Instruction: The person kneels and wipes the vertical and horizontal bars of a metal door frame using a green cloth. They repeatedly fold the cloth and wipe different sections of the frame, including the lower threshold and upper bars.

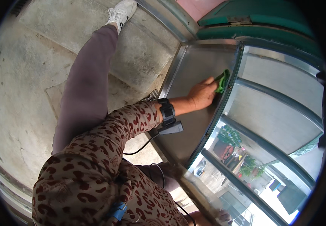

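Observation:
My left hand (204, 94) grips a crumpled green cloth (222, 82) and presses it near the edge where a bare metal panel (185, 82) meets a dark frame strip (214, 118). The panel is the lower part of a metal-framed door, and glass crossed by grey bars (267, 138) fills the part beyond the strip. A black strap with a small device (170, 128) sits on my left wrist, trailing a cable. At the bottom edge, my right hand (224, 217) shows only partly, blurred and beside the door's side frame (196, 195); its fingers are unclear.
Green-painted woodwork (256, 31) with a hinge stands beyond the door. A metal sill track (163, 21) runs along the concrete floor (33, 93). My foot in a white sneaker (122, 14) rests near that track. Potted plants (250, 166) and furniture appear in the glass.

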`<act>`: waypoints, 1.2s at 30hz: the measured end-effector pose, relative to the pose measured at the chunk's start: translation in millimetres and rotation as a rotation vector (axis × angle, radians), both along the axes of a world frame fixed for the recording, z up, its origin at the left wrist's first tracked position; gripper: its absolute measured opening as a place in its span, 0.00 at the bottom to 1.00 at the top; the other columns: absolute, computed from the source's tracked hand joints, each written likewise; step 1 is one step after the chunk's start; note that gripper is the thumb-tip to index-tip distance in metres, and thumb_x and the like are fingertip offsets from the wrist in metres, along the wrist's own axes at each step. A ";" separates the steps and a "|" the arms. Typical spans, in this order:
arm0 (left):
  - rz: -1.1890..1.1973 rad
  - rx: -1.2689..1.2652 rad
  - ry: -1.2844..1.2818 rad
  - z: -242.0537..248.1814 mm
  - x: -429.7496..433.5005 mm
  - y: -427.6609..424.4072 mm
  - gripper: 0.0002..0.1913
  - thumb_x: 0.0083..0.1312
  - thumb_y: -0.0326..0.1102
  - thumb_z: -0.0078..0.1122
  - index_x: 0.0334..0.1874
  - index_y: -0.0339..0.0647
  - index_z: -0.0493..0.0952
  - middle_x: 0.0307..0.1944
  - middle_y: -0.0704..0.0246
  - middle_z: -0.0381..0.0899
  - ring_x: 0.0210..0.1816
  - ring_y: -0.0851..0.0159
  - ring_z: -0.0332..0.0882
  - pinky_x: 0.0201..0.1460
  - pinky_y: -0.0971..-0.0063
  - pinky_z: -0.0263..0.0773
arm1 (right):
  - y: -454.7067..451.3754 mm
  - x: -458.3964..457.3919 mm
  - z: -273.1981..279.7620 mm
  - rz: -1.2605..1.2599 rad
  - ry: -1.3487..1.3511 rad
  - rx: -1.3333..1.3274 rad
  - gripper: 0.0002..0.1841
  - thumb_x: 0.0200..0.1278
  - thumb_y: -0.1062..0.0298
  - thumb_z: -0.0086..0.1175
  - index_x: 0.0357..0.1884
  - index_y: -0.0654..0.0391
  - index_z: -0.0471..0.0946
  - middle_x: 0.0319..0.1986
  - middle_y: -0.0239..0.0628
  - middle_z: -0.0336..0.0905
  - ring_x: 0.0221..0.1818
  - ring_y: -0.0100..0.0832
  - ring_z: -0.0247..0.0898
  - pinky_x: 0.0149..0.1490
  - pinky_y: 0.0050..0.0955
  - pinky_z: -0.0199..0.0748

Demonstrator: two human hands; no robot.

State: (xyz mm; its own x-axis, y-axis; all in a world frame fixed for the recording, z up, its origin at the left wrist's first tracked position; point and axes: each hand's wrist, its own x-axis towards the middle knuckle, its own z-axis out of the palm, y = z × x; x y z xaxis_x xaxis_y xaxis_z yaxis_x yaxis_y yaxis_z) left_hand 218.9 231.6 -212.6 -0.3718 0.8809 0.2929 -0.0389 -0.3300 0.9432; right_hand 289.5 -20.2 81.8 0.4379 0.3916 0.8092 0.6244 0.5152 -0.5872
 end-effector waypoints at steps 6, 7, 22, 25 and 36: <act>-0.270 -0.788 0.001 -52.9 -47.8 19.0 0.11 0.62 0.37 0.49 0.42 0.39 0.71 0.39 0.55 0.77 0.39 0.49 0.77 0.40 0.58 0.72 | -15.8 40.1 3.7 0.019 0.045 0.097 0.22 0.67 0.45 0.36 0.31 0.56 0.66 0.17 0.30 0.58 0.15 0.27 0.57 0.17 0.25 0.56; -0.191 -0.746 0.044 -53.4 -41.7 13.0 0.13 0.61 0.38 0.50 0.45 0.40 0.70 0.45 0.56 0.75 0.42 0.49 0.76 0.42 0.59 0.72 | -17.3 45.4 2.8 0.059 -0.106 0.078 0.23 0.66 0.44 0.37 0.31 0.56 0.66 0.16 0.30 0.58 0.16 0.27 0.57 0.17 0.25 0.57; 0.020 -0.271 0.176 -113.4 -51.8 95.2 0.27 0.56 0.26 0.47 0.60 0.58 0.66 0.48 0.58 0.73 0.44 0.44 0.72 0.46 0.59 0.68 | -23.4 53.5 3.5 0.218 -0.108 -0.128 0.23 0.64 0.43 0.39 0.31 0.58 0.66 0.23 0.34 0.60 0.21 0.34 0.60 0.22 0.31 0.61; -0.253 -0.791 0.168 -126.8 -49.7 98.6 0.21 0.58 0.33 0.48 0.56 0.52 0.69 0.47 0.54 0.75 0.47 0.45 0.73 0.48 0.60 0.68 | -25.1 54.3 2.0 0.252 -0.101 -0.138 0.24 0.64 0.43 0.40 0.32 0.58 0.66 0.24 0.35 0.61 0.22 0.35 0.61 0.23 0.33 0.62; -0.788 -0.167 -1.320 38.9 -81.9 114.7 0.11 0.60 0.32 0.54 0.45 0.42 0.74 0.29 0.72 0.78 0.24 0.71 0.75 0.23 0.79 0.68 | -60.9 77.7 23.7 0.476 0.020 -0.390 0.24 0.63 0.44 0.41 0.32 0.60 0.65 0.30 0.38 0.62 0.26 0.40 0.63 0.27 0.38 0.66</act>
